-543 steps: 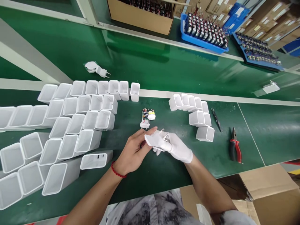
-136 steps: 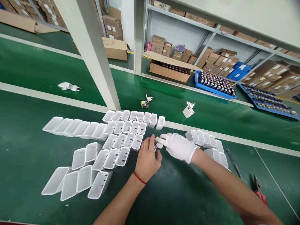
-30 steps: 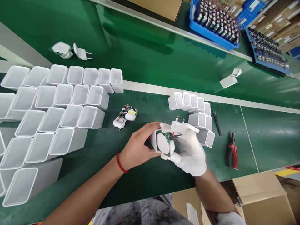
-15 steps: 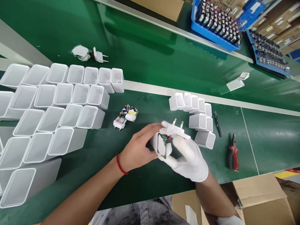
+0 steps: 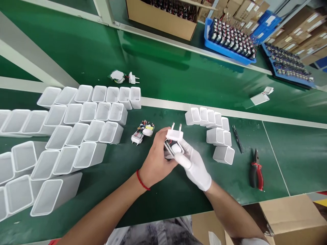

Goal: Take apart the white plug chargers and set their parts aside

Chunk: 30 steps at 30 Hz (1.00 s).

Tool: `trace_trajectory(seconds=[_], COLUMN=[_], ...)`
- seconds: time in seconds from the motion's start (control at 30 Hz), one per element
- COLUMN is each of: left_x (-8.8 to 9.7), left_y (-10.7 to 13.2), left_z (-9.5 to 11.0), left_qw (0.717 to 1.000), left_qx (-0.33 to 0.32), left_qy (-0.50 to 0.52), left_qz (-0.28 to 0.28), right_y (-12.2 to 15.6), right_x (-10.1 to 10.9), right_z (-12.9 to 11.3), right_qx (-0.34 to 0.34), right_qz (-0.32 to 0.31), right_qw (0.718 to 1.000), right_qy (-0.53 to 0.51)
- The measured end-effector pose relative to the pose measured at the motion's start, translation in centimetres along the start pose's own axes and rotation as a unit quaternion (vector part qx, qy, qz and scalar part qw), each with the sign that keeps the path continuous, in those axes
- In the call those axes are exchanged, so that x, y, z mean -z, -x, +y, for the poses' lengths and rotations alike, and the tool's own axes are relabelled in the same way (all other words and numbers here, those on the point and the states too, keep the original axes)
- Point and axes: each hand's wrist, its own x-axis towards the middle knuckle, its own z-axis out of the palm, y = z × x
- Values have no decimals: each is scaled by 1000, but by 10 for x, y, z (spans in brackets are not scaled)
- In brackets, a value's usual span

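Observation:
My bare left hand [image 5: 156, 160], with a red cord at the wrist, wraps round a white charger shell [image 5: 169, 152] above the green mat. My white-gloved right hand [image 5: 194, 166] pinches the two-pin plug cap [image 5: 174, 133] that sits at the shell's open top, its pins pointing up; a little of the circuit board shows in the gap under the cap. Just left of my hands a loose circuit board with its plug cap [image 5: 142, 131] lies on the mat.
Many empty white shells [image 5: 84, 126] lie in rows at the left, and a smaller cluster of shells [image 5: 215, 130] at the right. Tweezers [image 5: 237, 134] and red-handled pliers [image 5: 256, 168] lie further right. Beyond the white rail lie another board with plug [image 5: 122, 77], a white charger [image 5: 260, 98], a blue tray [image 5: 228, 36] and a cardboard box [image 5: 163, 17].
The circuit board has gone deeper into the shell and the plug cap now stands over the opening with pins up. Both hands have shifted slightly up and left.

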Motion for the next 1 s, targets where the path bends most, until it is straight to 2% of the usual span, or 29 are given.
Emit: trace_trajectory(seconds=[0.07, 0.13, 0.2, 0.3, 0.47, 0.57, 0.8, 1.0], left_x=[10, 18, 22, 22, 18, 16, 13, 15], left_y=[-2, -5, -6, -7, -6, -4, 1, 0], left_z=[5, 7, 6, 5, 8, 7, 8, 4], left_qw=[993, 981, 977, 980, 979, 980, 979, 975], left_qx=[7, 29, 70, 108, 108, 110, 114, 129], left_qy=[60, 128, 156, 145, 152, 153, 170, 180], left_qz=[-100, -146, -126, -84, -82, -56, -23, -19], right_y=[-2, -3, -5, -8, -14, -15, -8, -12], right_x=[4, 10, 14, 14, 14, 15, 10, 13], right_z=[-3, -6, -6, -4, -2, -1, 9, 17], right_qx=[-3, 7, 11, 2, -14, 1, 10, 14], right_qz=[13, 3, -28, -56, -42, -40, 20, 15], right_qw=[1000, 1000, 999, 998, 999, 999, 999, 997], right_qy=[10, 29, 26, 2, -7, -16, -41, -68])
